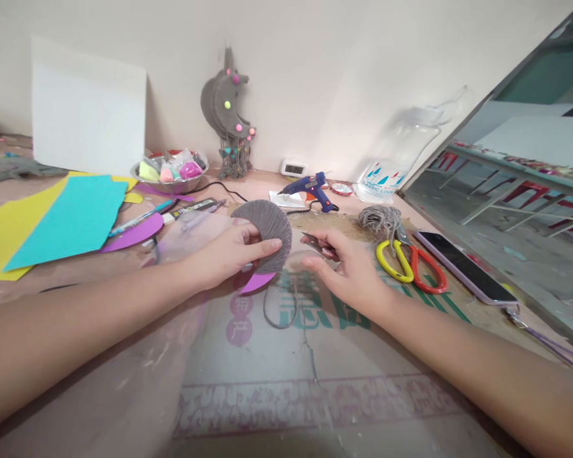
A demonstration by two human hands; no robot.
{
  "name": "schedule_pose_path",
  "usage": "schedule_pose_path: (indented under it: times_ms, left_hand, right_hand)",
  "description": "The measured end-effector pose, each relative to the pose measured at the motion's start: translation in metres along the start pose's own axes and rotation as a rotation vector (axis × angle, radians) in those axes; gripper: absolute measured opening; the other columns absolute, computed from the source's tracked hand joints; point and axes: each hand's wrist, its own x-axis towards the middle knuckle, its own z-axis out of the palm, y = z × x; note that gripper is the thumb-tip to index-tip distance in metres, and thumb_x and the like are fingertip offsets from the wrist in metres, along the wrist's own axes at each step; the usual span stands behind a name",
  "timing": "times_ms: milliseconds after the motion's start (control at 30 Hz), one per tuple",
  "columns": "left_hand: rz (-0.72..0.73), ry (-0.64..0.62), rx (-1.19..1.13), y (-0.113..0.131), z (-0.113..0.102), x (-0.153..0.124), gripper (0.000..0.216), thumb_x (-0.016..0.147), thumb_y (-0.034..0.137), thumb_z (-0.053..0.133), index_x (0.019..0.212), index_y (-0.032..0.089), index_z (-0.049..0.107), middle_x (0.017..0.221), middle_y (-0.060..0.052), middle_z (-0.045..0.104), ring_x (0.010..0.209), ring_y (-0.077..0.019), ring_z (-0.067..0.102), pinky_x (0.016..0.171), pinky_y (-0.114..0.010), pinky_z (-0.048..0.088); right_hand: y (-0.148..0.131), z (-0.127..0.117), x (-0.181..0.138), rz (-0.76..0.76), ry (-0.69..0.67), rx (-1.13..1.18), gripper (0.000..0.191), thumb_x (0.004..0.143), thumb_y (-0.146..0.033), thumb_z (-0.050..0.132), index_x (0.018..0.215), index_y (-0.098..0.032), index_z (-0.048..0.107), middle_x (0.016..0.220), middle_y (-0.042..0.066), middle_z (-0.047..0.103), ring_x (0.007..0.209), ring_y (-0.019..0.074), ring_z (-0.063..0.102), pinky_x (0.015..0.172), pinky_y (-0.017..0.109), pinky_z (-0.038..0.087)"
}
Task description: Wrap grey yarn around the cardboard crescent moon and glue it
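My left hand (229,253) grips a grey crescent-shaped piece wrapped in twine (267,232), thumb and fingers closed on its lower edge. A purple paper shape (256,282) shows under it. My right hand (348,267) is just to the right, fingers pinched on a small dark object (321,245) that I cannot name. A loose loop of grey twine (279,312) lies on the cardboard (315,356) between my two hands.
Yellow and red scissors (410,264), a twine bundle (381,219) and a phone (463,267) lie right. A blue glue gun (310,189), a metal bowl of bits (172,173) and a grey moon decoration (229,111) stand behind. Teal and yellow sheets (52,219) lie left.
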Motion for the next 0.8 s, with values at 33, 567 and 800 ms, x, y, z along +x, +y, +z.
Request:
schedule_pose_path:
  times_ms: [33,567,800]
  left_hand:
    - [-0.018,0.003,0.005,0.000,-0.001,0.000,0.024,0.077,0.040,0.065,0.068,0.018,0.059,0.058,0.002,0.055,0.049,-0.0096,0.048,0.047,-0.023,0.035]
    - [-0.024,-0.026,0.426,0.006,-0.004,0.001,0.042,0.080,0.055,0.056,0.065,0.016,0.054,0.053,0.000,0.054,0.044,-0.0089,0.047,0.042,-0.022,0.032]
    - [0.125,-0.034,0.553,0.003,-0.002,-0.001,0.034,0.083,0.048,0.054,0.070,0.016,0.051,0.063,0.003,0.049,0.055,-0.0092,0.047,0.049,-0.022,0.035]
  right_hand:
    - [-0.003,0.001,0.000,0.064,-0.022,0.063,0.025,0.083,-0.040,0.059,0.095,-0.017,0.059,0.074,0.002,0.060,0.063,0.0140,0.053,0.058,0.026,0.041]
    - [-0.020,0.017,0.007,0.376,-0.298,0.494,0.016,0.080,-0.034,0.059,0.078,-0.018,0.061,0.064,-0.003,0.050,0.057,0.0096,0.043,0.053,0.023,0.033]
    - [-0.013,0.014,0.005,0.309,-0.223,0.567,0.017,0.086,-0.035,0.053,0.081,-0.019,0.058,0.071,-0.002,0.052,0.065,0.0114,0.046,0.060,0.024,0.037]
